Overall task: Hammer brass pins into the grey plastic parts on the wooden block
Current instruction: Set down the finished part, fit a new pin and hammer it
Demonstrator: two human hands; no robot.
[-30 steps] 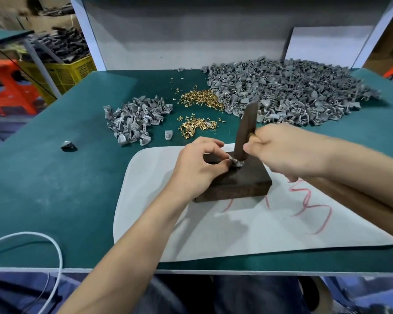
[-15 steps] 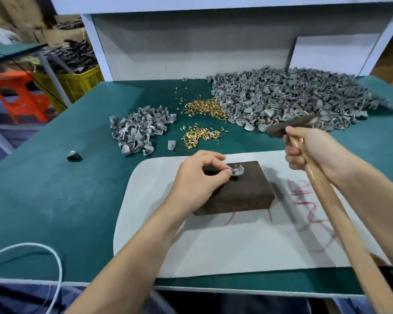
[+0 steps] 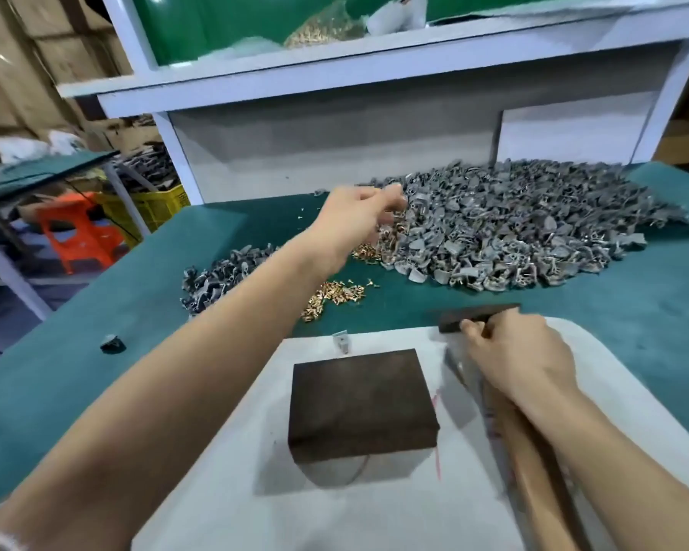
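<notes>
Left hand: the left hand (image 3: 357, 216) is stretched out to the upper middle of the frame, over the near left edge of the big heap of grey parts (image 3: 514, 232). It is blurred, so I cannot tell whether the fingers are apart or pinching anything.
Right hand: the right hand (image 3: 522, 359) sits right of centre, its fingers curled tight round the handle of the hammer (image 3: 476, 316), just under the head.
Hammer: the dark head lies level at the top edge of the white mat (image 3: 374, 511). The wooden handle runs down to the lower right corner, under the forearm.
Wooden block: the wooden block (image 3: 359, 403) is dark and square. It lies flat on the mat at the centre of the frame, just left of the right hand and apart from it.
Grey parts: besides the big heap across the upper right, a smaller heap (image 3: 215, 280) lies at middle left. One loose grey part (image 3: 343, 342) sits at the mat's top edge, just above the block.
Brass pins: one cluster of brass pins (image 3: 335, 298) lies between the two heaps. A second cluster is partly hidden behind the left hand.
Bench: the green bench (image 3: 76, 351) carries all of this, plus a small black piece (image 3: 112, 344) at the left.
Background: a yellow crate (image 3: 152, 204) and an orange stool (image 3: 80, 228) stand in the upper left.
</notes>
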